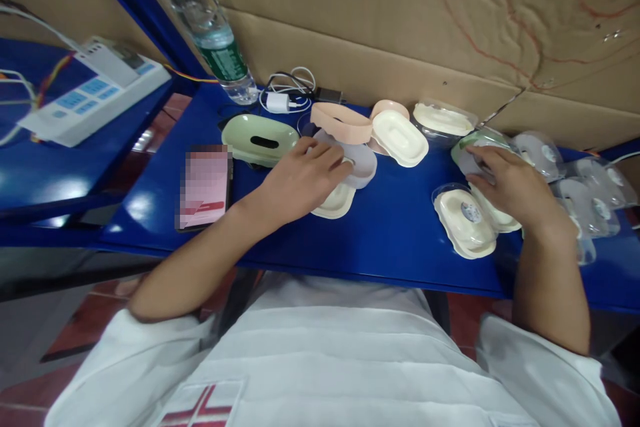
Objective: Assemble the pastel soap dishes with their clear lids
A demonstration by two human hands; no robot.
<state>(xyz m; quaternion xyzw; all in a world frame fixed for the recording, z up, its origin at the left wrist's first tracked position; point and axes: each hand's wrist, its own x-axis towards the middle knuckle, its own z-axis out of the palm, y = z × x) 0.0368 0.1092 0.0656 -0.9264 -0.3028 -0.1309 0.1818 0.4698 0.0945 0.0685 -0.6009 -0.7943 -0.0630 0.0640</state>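
Note:
My left hand [313,173] is curled over a cream oval tray [337,203], its fingers closed at the tray's far edge. Just beyond that edge lies a lilac oval shell [366,170], partly covered by the hand. Over to the right, my right hand [510,180] has thumb and fingers around a pale greyish piece [467,163], largely hidden by the fingers. A green oval piece [463,145] under clear plastic touches it. Near this hand, a cream tray in a clear cover with a round sticker [470,212] lies on the blue table [395,233].
At the back stand a green oval shell with a slot [260,140], a peach ring [341,121] and another cream tray [400,137]. Several clear-covered pieces [583,203] crowd the right. A water bottle [225,57], charger [278,103], phone [205,187] and power strip [95,97] are left.

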